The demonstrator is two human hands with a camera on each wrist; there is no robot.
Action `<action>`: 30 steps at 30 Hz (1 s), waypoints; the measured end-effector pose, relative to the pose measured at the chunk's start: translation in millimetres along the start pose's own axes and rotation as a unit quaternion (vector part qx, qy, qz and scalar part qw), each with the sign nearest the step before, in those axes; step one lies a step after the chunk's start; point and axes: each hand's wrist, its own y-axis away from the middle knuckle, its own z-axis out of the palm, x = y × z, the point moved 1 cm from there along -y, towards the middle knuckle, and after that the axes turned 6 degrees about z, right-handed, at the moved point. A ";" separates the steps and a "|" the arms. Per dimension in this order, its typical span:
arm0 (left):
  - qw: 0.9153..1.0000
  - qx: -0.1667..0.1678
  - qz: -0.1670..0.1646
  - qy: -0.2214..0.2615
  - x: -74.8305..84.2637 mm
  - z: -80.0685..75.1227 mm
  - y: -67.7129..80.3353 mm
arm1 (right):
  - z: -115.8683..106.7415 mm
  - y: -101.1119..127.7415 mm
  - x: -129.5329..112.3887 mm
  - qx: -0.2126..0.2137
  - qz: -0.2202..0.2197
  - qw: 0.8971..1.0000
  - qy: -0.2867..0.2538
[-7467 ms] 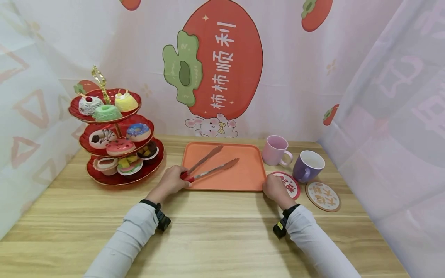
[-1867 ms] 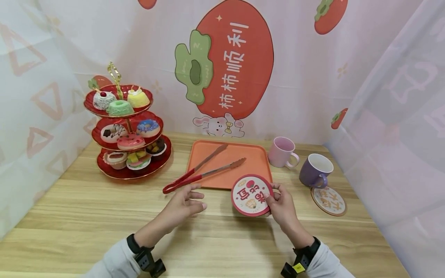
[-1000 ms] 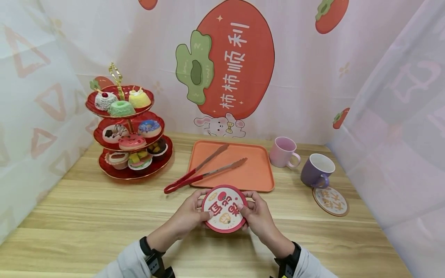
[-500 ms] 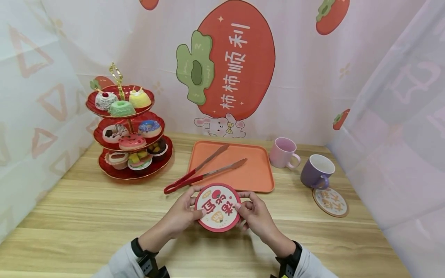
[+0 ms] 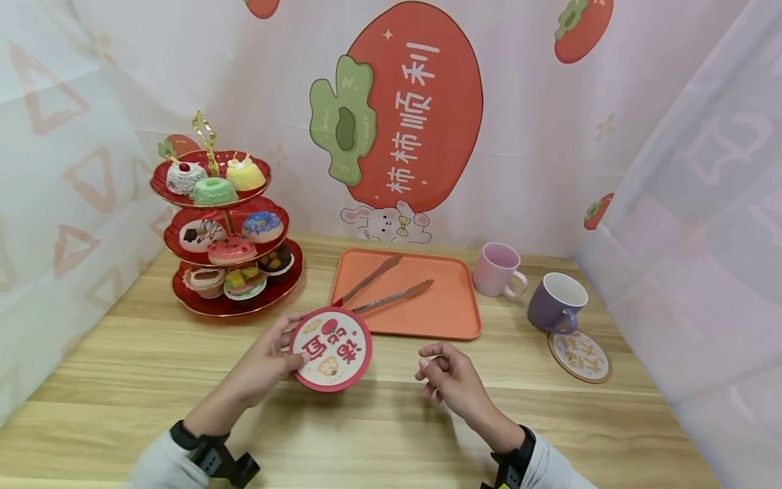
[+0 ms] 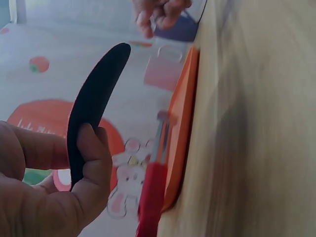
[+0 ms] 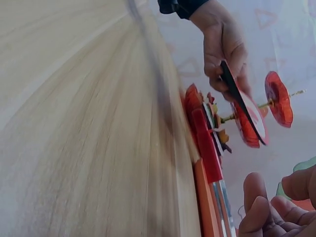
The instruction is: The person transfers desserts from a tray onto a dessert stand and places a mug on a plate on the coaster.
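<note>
My left hand point(image 5: 263, 367) pinches a round coaster point(image 5: 330, 350) by its left edge, thumb on the printed face. The coaster has a red rim, a white face with red characters, and a black underside point(image 6: 96, 94) in the left wrist view. It is raised off the table and covers the handle end of the tongs point(image 5: 397, 296). To its right, my right hand point(image 5: 455, 384) is above the table with fingers loosely curled and nothing in them. The red-handled tongs lie spread across the orange tray point(image 5: 452, 319), behind both hands.
A three-tier red stand point(image 5: 235, 309) with toy cakes and pastries stands at the left. Behind and right are a pink mug point(image 5: 495, 270) and a purple mug point(image 5: 550, 305). The purple mug overlaps a second, brown-rimmed coaster point(image 5: 583, 360). Printed cloth walls surround the table.
The red-rimmed coaster was lifted from the table's right side by my right hand, then held in both hands. Now the right hand has let go, and the left has carried it leftward.
</note>
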 end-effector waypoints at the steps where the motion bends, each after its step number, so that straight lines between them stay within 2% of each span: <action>1: 1.000 0.002 0.002 -0.007 0.8 -5.7 1.2 | -1.2 0.2 0.6 0.000 0.000 1.000 0.002; 7: 0.999 0.014 0.031 -0.031 6.5 -38.1 10.2 | -6.4 -1.2 4.8 -0.004 -0.005 1.000 0.009; 13: 0.997 0.043 0.049 -0.050 8.2 -73.4 24.2 | -9.8 -0.9 10.8 -0.024 -0.002 0.999 0.031; 16: 0.995 0.064 0.049 -0.066 5.9 -90.1 29.2 | -12.6 -0.4 13.0 -0.041 -0.018 0.997 0.056; 18: 0.993 0.077 0.044 -0.075 2.9 -99.8 31.9 | -15.6 0.5 13.6 -0.047 -0.037 0.994 0.093; 21: 0.991 0.092 0.028 -0.092 -3.1 -112.3 36.2 | -21.0 1.8 14.4 -0.050 -0.073 0.983 0.160; 24: 0.990 0.102 0.013 -0.093 -9.0 -124.0 41.6 | -27.2 3.2 14.0 -0.049 -0.115 0.965 0.229; 28: 0.991 0.112 -0.005 -0.077 -13.6 -138.5 47.5 | -35.3 4.2 11.8 -0.060 -0.163 0.942 0.289; 30: 0.990 0.113 -0.015 -0.085 -15.2 -144.1 49.6 | -39.3 4.9 10.4 -0.065 -0.176 0.931 0.312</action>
